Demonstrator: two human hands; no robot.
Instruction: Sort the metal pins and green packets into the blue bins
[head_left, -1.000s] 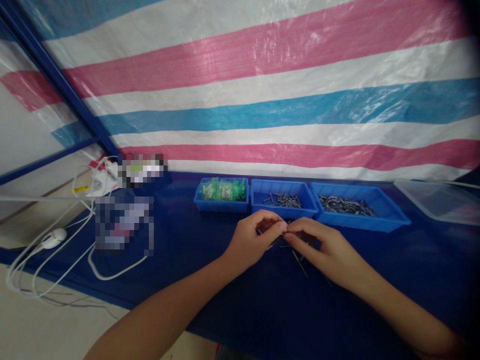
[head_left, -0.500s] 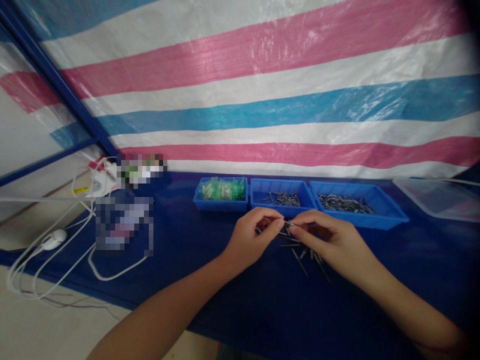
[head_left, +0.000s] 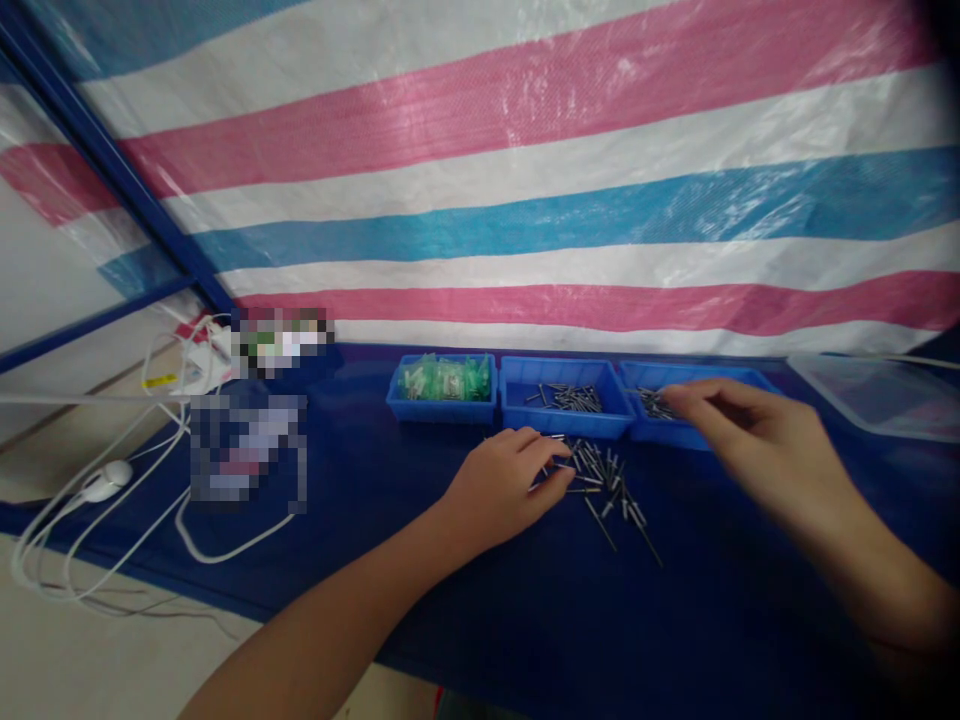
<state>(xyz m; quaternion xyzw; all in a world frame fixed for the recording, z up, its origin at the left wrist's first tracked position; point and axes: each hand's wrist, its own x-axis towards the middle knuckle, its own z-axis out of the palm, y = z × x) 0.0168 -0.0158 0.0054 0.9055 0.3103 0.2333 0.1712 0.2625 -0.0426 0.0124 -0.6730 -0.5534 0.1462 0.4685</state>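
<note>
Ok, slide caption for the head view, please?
Left hand beside loose metal pins on a blue tabletop, right hand at the rightmost blue bin.

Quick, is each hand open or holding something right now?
Left hand: partly open, at the metal pins.
Right hand: pinched at the right bin; whether holding anything, cannot tell.

Rivets on table before bins
</note>
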